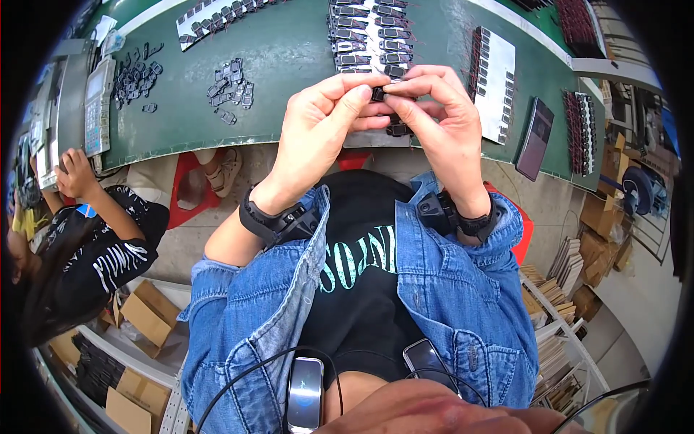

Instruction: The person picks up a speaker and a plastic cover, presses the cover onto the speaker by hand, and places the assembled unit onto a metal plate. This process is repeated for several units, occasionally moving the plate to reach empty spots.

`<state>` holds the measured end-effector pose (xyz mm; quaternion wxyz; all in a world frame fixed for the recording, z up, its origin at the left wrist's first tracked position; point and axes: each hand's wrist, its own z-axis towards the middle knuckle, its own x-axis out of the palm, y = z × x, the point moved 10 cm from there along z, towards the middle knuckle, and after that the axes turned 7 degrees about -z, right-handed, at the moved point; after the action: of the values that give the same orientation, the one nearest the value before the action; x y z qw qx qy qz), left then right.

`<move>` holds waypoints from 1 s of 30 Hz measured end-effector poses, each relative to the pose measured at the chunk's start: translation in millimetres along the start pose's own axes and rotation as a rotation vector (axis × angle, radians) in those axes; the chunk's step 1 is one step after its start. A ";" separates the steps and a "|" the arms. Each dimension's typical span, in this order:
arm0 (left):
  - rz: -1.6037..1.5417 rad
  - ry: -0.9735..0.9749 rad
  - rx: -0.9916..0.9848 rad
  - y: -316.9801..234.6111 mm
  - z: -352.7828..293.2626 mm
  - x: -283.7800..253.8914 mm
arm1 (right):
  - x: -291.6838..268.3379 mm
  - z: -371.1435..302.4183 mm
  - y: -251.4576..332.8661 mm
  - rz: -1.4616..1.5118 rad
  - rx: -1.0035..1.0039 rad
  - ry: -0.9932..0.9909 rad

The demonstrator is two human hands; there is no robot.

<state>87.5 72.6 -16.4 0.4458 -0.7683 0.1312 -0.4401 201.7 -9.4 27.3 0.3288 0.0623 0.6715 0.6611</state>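
Both of my hands meet over the front edge of the green table (282, 54). Between their fingertips is a small black plastic part (377, 94), partly covered by the fingers. My left hand (322, 116) pinches it from the left with thumb and forefinger. From the other side, the thumb and fingers of my right hand (442, 108) close on the same part. Just beyond the hands, two columns of small black modules (350, 35) with thin wires lie along a white strip. Another black module (397, 129) shows below my fingers, mostly hidden.
Left on the table are a loose pile of black parts (233, 88) and another heap (137, 78). On the right lie a white board (497, 83) edged with parts, a dark phone (535, 137) and a wired strip (580, 130). A co-worker's hand (76, 173) is at far left.
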 end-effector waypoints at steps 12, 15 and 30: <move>0.201 0.030 0.158 -11.9 -2.9 13.2 | 5.2 5.4 -8.0 0.079 0.056 0.164; 0.241 0.015 0.194 -12.8 -4.8 16.6 | 2.6 4.5 1.8 -0.029 0.010 0.159; 0.990 0.034 0.327 -27.9 -46.5 9.4 | 20.7 -34.7 42.9 -0.433 -0.364 0.157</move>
<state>50.7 56.4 21.2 0.7124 -0.5275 0.4156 -0.2037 152.4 -23.0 56.6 0.4151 -0.1936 0.5627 0.6882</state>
